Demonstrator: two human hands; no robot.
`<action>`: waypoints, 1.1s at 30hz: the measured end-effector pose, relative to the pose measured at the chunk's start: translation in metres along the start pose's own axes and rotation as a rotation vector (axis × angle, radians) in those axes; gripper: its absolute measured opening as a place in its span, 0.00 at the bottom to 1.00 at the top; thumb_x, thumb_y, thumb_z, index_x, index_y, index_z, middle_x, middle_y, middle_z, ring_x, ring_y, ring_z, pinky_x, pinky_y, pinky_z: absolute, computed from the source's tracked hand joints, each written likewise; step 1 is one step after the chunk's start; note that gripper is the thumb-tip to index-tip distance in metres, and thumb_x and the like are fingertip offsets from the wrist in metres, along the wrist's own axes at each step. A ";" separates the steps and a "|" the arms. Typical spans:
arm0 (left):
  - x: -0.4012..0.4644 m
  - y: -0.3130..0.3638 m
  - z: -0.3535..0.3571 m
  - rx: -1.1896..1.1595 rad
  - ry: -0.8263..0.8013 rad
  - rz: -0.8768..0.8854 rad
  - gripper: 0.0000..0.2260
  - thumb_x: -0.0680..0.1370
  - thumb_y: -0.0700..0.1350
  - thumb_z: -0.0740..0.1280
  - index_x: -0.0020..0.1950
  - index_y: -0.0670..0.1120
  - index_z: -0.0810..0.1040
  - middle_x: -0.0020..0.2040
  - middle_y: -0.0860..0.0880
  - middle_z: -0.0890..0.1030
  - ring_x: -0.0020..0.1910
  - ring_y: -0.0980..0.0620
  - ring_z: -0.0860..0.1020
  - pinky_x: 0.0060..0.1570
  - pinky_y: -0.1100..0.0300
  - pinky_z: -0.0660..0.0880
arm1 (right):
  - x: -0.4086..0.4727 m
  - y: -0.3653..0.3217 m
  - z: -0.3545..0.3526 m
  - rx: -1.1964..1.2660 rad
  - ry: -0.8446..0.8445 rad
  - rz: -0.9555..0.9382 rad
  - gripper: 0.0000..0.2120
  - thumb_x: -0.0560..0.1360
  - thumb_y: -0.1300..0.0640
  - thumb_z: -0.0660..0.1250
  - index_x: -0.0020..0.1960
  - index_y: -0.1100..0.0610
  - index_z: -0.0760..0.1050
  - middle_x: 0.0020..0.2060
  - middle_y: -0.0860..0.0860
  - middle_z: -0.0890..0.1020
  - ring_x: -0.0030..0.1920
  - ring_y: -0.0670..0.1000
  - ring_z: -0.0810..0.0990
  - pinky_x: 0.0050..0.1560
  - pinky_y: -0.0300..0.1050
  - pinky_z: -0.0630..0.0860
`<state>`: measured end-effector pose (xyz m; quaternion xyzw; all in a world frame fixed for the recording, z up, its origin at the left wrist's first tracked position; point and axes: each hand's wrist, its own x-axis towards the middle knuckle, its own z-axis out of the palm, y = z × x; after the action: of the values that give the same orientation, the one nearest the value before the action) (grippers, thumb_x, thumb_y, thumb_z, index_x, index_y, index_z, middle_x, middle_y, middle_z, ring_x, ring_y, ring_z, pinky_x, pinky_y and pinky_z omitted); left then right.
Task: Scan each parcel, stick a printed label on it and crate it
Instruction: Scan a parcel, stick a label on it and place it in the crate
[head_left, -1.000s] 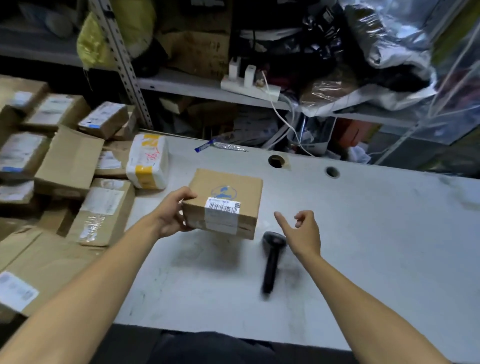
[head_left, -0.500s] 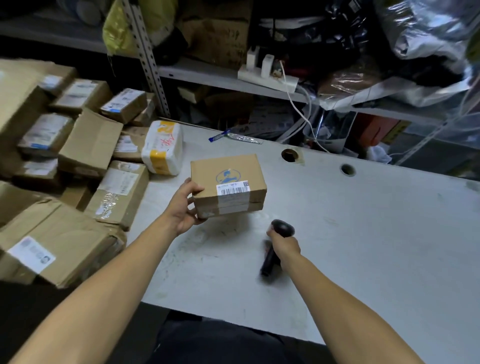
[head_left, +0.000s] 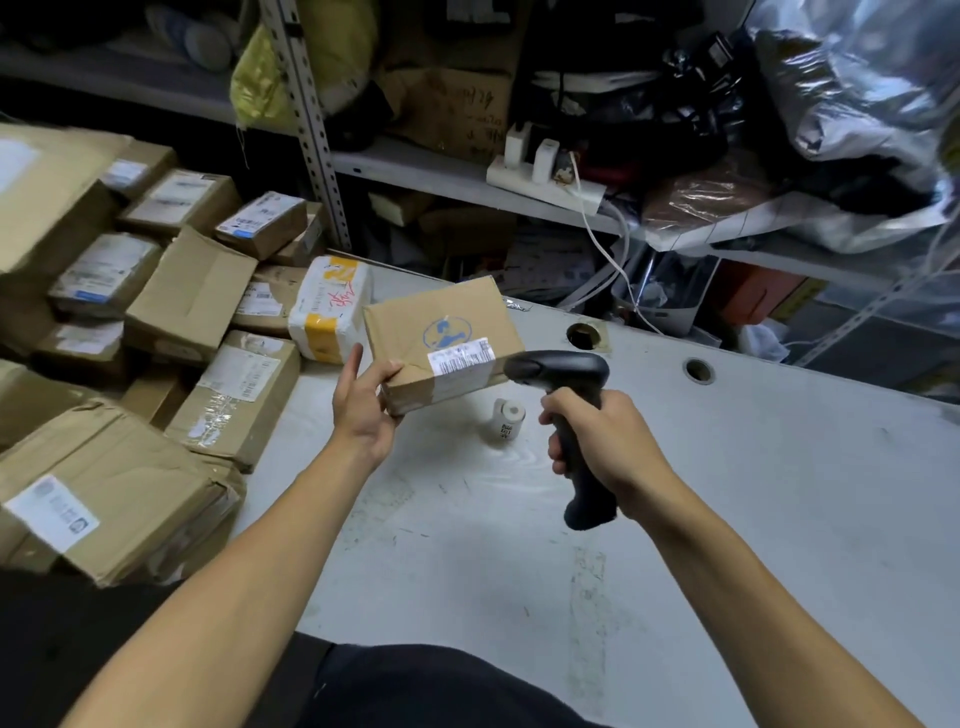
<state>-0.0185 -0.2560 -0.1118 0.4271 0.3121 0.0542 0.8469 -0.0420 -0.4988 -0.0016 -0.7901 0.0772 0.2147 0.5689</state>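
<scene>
A small cardboard parcel (head_left: 439, 338) with a blue logo and a white barcode label is held tilted above the table. My left hand (head_left: 363, 402) grips its lower left corner. My right hand (head_left: 602, 441) grips the handle of a black barcode scanner (head_left: 566, 374), whose head points at the parcel's barcode from the right, close to it. A small white roll of printed labels (head_left: 506, 420) lies on the grey table (head_left: 727, 493) below the parcel.
Several cardboard parcels (head_left: 171, 322) are piled at the left, with a white padded parcel (head_left: 330, 312) among them. Metal shelving (head_left: 467, 176) with a power strip, cables and bags stands behind the table. Two round cable holes sit near the table's far edge.
My right hand has picked the scanner up off the table and raised it to the parcel. My left hand has lifted and tilted the parcel. The label roll under it now shows.
</scene>
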 end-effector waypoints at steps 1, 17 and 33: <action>0.000 0.001 0.004 -0.003 0.004 0.013 0.31 0.77 0.38 0.67 0.79 0.53 0.63 0.62 0.49 0.81 0.58 0.47 0.79 0.55 0.50 0.79 | -0.003 -0.004 0.000 -0.021 -0.018 -0.016 0.10 0.75 0.54 0.66 0.41 0.61 0.78 0.28 0.56 0.80 0.28 0.53 0.77 0.37 0.47 0.75; 0.008 -0.004 0.009 0.014 0.039 0.031 0.32 0.78 0.36 0.68 0.78 0.54 0.64 0.60 0.49 0.80 0.57 0.47 0.81 0.53 0.54 0.77 | 0.003 -0.003 -0.004 -0.163 -0.025 -0.053 0.13 0.74 0.50 0.66 0.41 0.61 0.78 0.28 0.55 0.82 0.28 0.52 0.79 0.43 0.55 0.79; -0.002 -0.021 -0.039 0.135 0.081 -0.036 0.25 0.79 0.40 0.66 0.76 0.52 0.70 0.62 0.48 0.81 0.52 0.48 0.80 0.39 0.59 0.76 | 0.046 0.125 -0.015 -0.311 0.181 0.207 0.15 0.75 0.43 0.66 0.44 0.55 0.80 0.33 0.51 0.85 0.37 0.52 0.85 0.49 0.54 0.83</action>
<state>-0.0464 -0.2427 -0.1442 0.4751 0.3569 0.0349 0.8036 -0.0430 -0.5496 -0.1261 -0.8724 0.1745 0.2094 0.4057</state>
